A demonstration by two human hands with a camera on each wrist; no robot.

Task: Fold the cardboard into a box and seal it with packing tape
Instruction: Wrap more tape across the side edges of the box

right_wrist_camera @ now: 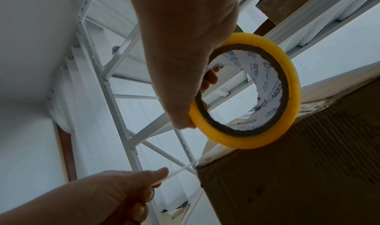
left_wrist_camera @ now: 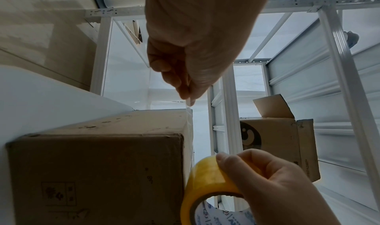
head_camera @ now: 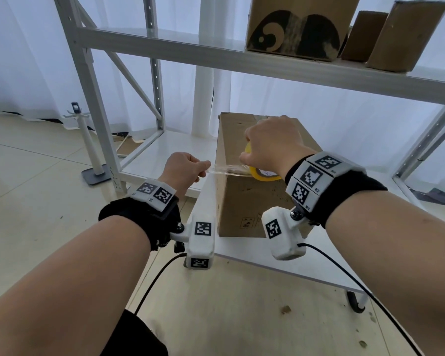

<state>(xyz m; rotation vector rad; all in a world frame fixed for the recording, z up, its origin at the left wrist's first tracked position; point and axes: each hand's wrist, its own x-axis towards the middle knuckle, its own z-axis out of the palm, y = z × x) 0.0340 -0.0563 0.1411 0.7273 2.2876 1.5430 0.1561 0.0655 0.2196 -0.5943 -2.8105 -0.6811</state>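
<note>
A folded brown cardboard box [head_camera: 244, 201] stands on a white table [head_camera: 319, 265]. My right hand [head_camera: 270, 145] grips a yellow roll of packing tape [head_camera: 263, 174] just above the box's top near edge; the tape roll [right_wrist_camera: 246, 90] shows its printed core in the right wrist view. A clear strip of tape [head_camera: 226, 170] runs from the roll leftward past the box's left edge. My left hand [head_camera: 188, 168] pinches the strip's free end between thumb and fingers, left of the box. In the left wrist view the box [left_wrist_camera: 98, 163] and tape roll [left_wrist_camera: 207, 179] sit below my left hand [left_wrist_camera: 185, 75].
A white metal shelf rack [head_camera: 165, 52] stands behind the table; its upper shelf carries several cardboard boxes [head_camera: 296, 24]. A white stand on a grey base [head_camera: 93, 160] is on the tiled floor at left. Cables hang from both wrist cameras.
</note>
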